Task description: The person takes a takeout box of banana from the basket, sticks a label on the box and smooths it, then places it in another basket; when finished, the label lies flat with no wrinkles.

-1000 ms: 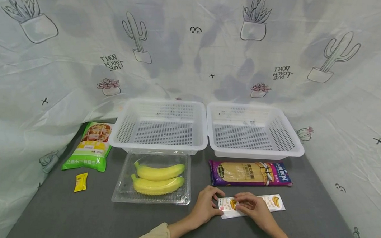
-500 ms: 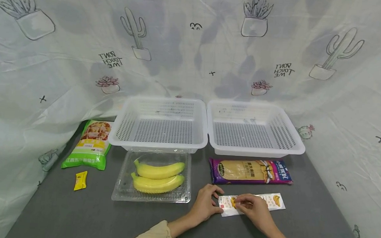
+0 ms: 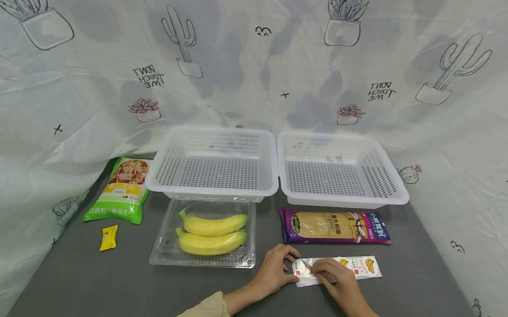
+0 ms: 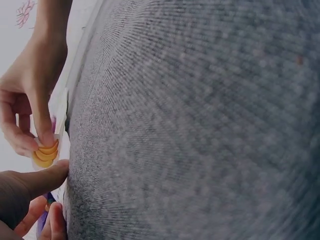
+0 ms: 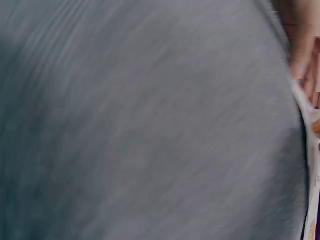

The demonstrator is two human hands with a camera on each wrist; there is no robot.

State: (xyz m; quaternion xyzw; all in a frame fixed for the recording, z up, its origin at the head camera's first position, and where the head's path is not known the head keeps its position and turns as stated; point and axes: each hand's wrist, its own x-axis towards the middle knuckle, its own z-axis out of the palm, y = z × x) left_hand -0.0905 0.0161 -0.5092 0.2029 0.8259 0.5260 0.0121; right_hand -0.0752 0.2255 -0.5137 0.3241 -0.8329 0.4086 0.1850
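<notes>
A white strip of banana stickers (image 3: 362, 268) lies on the table at the right front. My left hand (image 3: 274, 269) rests at its left end, thumb tip on the near corner and fingers by the far one. My right hand (image 3: 343, 282) pinches a sticker (image 4: 46, 155) over the strip's left half, thumb against fingers; the left wrist view shows its yellow banana print under the fingertips. Beneath that sticker, the strip's left end looks shiny and pale. Part of the strip is hidden under the right hand.
A clear plastic box (image 3: 159, 254) with two bananas (image 3: 211, 242) stands left of the hands. Behind the strip lies a purple pasta pack (image 3: 328, 228). Two white baskets (image 3: 211, 191) (image 3: 346, 199) stand behind. Far left are a green food bag (image 3: 120, 190) and a yellow packet (image 3: 109, 238).
The right hand's fingertips have lifted a sticker at the strip's left part, where the banana print showed before and a pale, shiny surface shows now. The left hand has stayed in place.
</notes>
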